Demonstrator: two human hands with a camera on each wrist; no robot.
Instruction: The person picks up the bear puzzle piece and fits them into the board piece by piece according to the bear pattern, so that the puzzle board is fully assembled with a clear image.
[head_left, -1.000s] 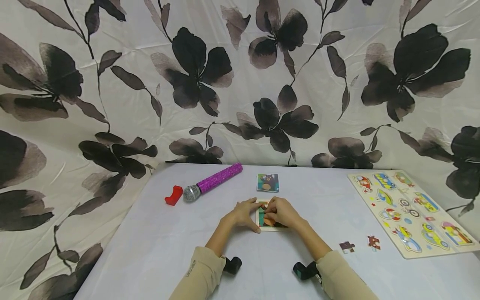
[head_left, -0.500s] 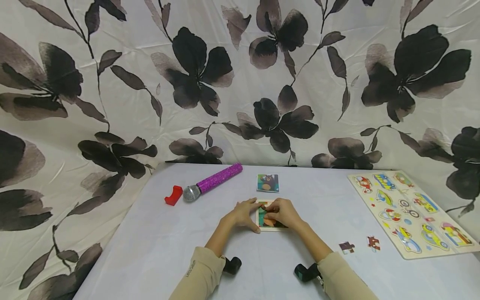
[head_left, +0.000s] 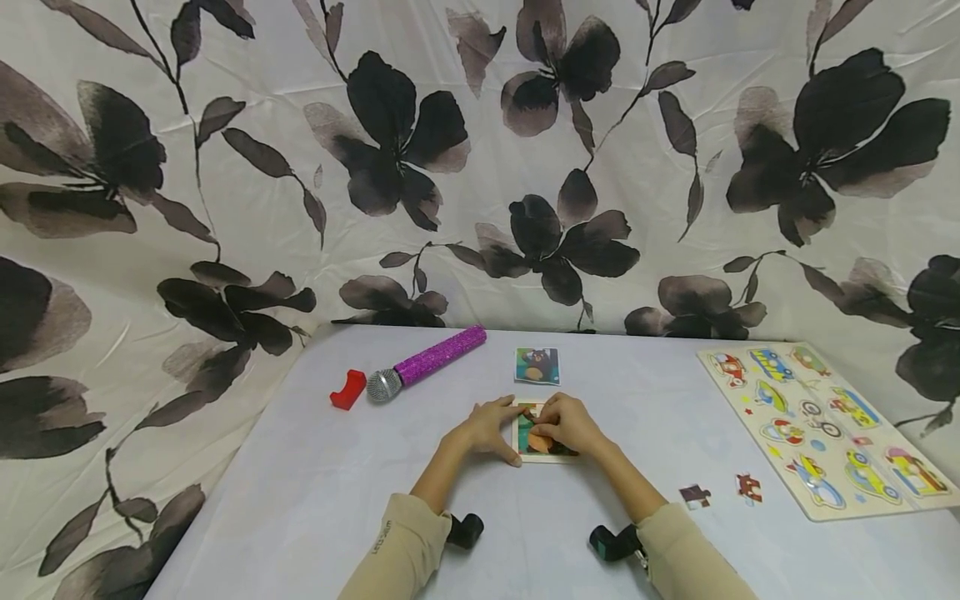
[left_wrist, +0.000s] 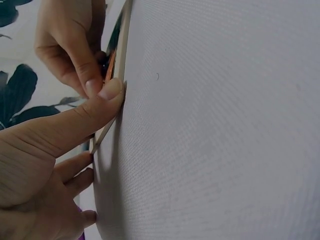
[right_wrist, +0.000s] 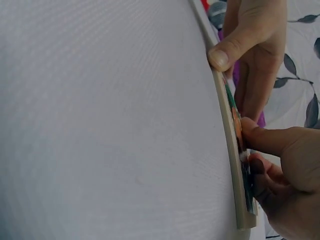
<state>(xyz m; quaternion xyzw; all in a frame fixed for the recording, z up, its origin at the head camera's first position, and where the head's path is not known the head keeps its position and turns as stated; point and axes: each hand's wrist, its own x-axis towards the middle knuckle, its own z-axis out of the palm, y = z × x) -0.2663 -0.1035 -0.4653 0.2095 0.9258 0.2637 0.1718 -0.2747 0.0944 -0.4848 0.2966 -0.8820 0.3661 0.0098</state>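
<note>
A small framed jigsaw puzzle board (head_left: pixel 547 459) lies on the table, with a green, orange and dark picture inside its pale rim. My left hand (head_left: pixel 491 427) grips its left side, thumb at the near corner and fingers towards the far edge. Over the picture, my right hand (head_left: pixel 572 425) pinches a small dark puzzle piece, mostly hidden by the fingers. In the right wrist view the right thumb sits close against the orange part of the board (right_wrist: pixel 227 125). Just beyond lies a square bear picture card (head_left: pixel 537 367).
Two loose jigsaw pieces, one dark (head_left: pixel 695 497) and one reddish-brown (head_left: pixel 748 487), lie right of the right forearm. A large vehicle puzzle board (head_left: pixel 825 429) is at far right. A purple glitter microphone (head_left: pixel 435 358) and a red curved block (head_left: pixel 348 390) lie back left.
The right hand's fingers have shifted slightly over the picture. The left hand stays in place on the board, and the surrounding things have not moved.
</note>
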